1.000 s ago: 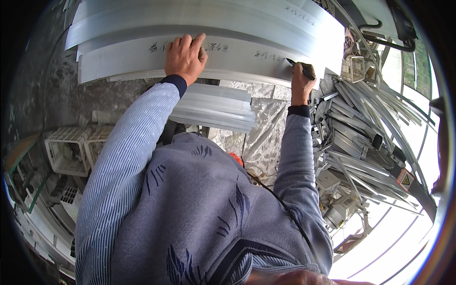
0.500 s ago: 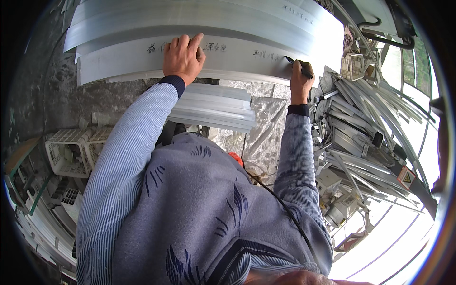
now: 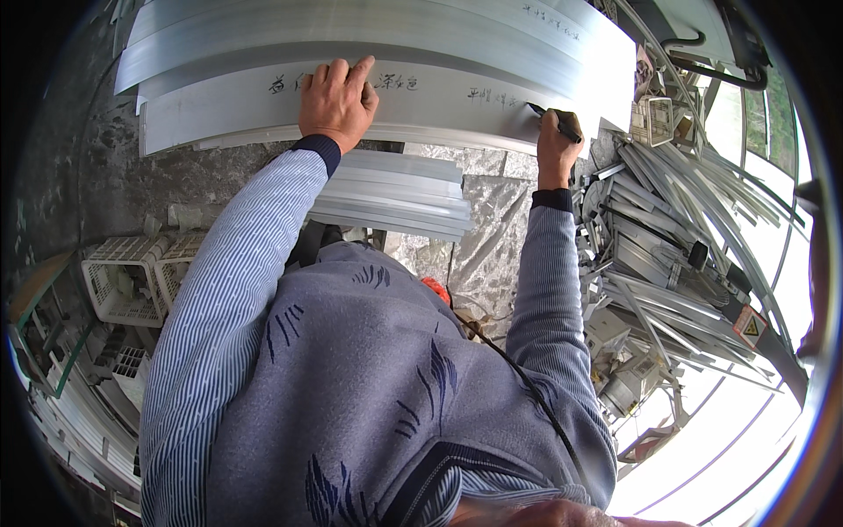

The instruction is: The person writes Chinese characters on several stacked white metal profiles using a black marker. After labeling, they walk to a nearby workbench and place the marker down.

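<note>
My right hand (image 3: 560, 140) grips a black marker pen (image 3: 569, 133), its tip at the face of a long pale metal profile (image 3: 211, 111). Dark handwriting lies just left of the tip. Toward the profile's left part, my left hand (image 3: 337, 103) rests on the same face with the index finger stretched out and the other fingers somewhat bent. It holds nothing and partly covers a second line of handwriting. Behind lies another silvery profile (image 3: 351, 31), with more writing near its right end.
Shorter metal profiles (image 3: 386, 193) lie stacked below the long one. White plastic crates (image 3: 123, 285) stand at the left. At the right is a large heap of metal offcuts (image 3: 654, 228), near a small crate (image 3: 652, 121). A black cord (image 3: 518, 373) crosses my front.
My right hand and the marker have barely shifted, and a little more dark writing shows beside the tip. My left hand stays on the profile.
</note>
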### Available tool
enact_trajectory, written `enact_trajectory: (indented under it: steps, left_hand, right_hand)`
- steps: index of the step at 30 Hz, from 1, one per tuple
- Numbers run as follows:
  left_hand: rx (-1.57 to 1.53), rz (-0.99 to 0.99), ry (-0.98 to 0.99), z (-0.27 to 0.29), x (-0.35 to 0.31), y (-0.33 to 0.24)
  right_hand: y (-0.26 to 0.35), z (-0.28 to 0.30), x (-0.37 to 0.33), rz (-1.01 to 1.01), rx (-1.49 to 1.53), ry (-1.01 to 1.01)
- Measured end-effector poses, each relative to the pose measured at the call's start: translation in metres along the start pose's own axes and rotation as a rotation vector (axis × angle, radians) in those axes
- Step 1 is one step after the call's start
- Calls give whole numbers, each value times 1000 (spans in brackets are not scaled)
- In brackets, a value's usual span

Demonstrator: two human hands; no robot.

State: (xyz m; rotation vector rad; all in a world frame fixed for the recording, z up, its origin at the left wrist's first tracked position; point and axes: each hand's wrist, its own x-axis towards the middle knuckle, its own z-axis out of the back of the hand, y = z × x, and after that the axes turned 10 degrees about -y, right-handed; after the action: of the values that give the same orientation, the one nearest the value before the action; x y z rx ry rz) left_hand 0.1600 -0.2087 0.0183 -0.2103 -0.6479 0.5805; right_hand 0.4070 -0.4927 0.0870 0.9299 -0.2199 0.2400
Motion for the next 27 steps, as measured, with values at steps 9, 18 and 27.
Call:
enact_trajectory:
  steps: [9,18,27]
  left_hand:
    - [-2,4,8,1,0,0]
    - [0,8,22,-1,-1,0]
    - [-12,5,12,0,0,0]
  right_hand:
    - [9,3,-5,8,30,79]
    - [7,2,-3,-33,1,-38]
    - [10,3,-4,-23,10,-9]
